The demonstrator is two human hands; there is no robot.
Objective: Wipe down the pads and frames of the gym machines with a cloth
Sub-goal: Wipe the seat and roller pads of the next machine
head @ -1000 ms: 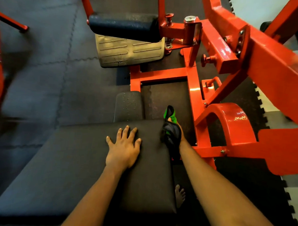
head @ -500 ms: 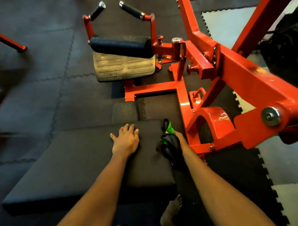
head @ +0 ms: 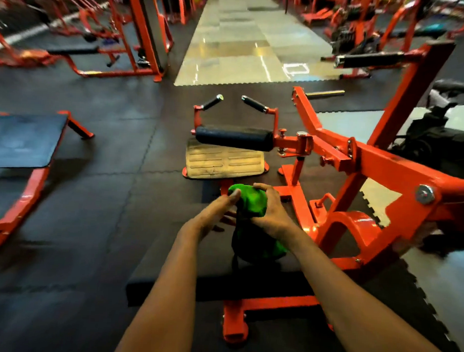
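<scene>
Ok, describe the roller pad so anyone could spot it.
On the orange machine, past the flat seat pad, the roller pad lies crosswise above the pale ribbed footplate. It is the thick black cylinder, far fatter than the two slim grips beyond.
</scene>
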